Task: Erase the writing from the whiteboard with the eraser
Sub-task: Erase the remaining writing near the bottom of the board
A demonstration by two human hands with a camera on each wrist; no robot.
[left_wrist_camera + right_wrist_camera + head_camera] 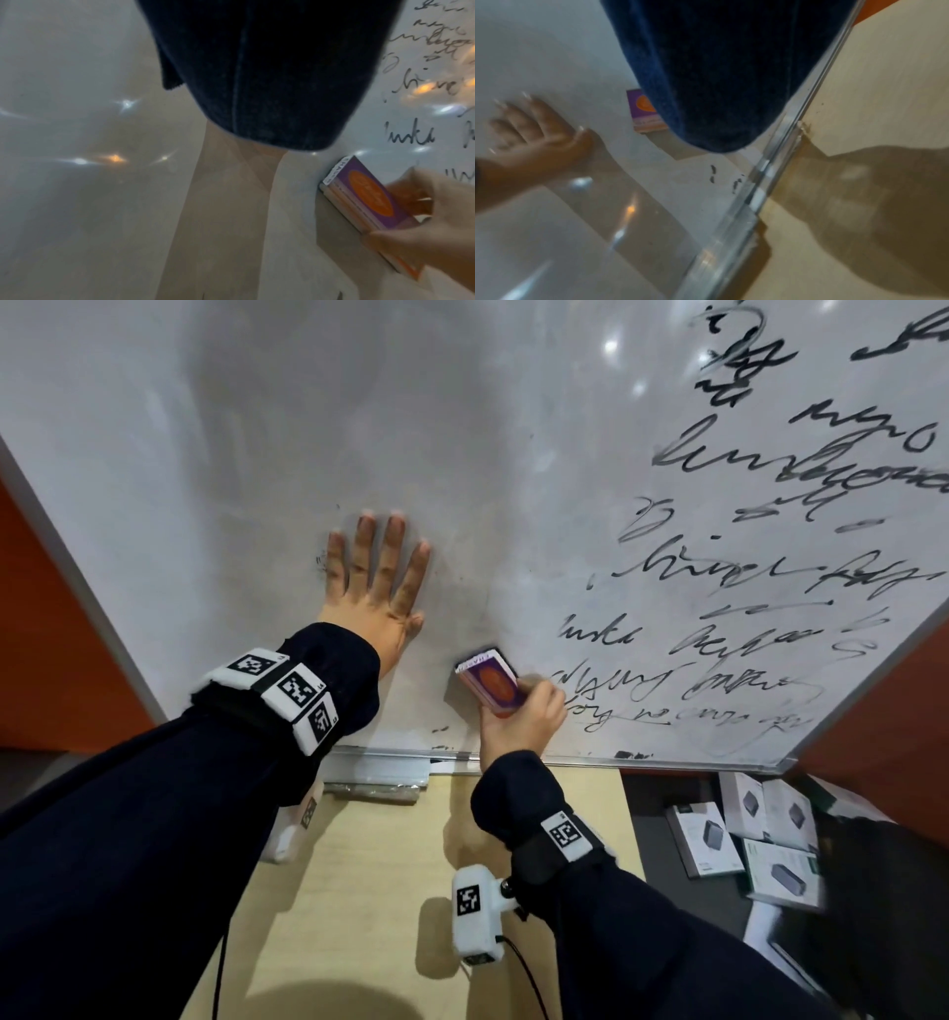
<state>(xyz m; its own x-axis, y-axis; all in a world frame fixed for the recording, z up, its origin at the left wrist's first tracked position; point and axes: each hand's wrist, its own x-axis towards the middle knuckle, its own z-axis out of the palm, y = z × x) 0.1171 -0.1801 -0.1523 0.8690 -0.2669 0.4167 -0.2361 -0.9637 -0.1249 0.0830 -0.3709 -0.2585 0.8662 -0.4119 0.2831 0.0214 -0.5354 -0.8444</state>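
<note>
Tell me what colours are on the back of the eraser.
The block-shaped whiteboard eraser has a purple back with an orange oval; the left wrist view shows it best.

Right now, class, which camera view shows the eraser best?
The left wrist view: the eraser fills the frame, its purple and orange label plain, gripped by the right hand. The head view shows it smaller against the whiteboard; in the right wrist view the sleeve hides most of it.

A pale wooden table (359, 891) fills the foreground. Right of the table, several small white boxes (744, 834) lie scattered on a dark surface. Beyond the table, an orange wall (56, 629) shows at the left.
</note>
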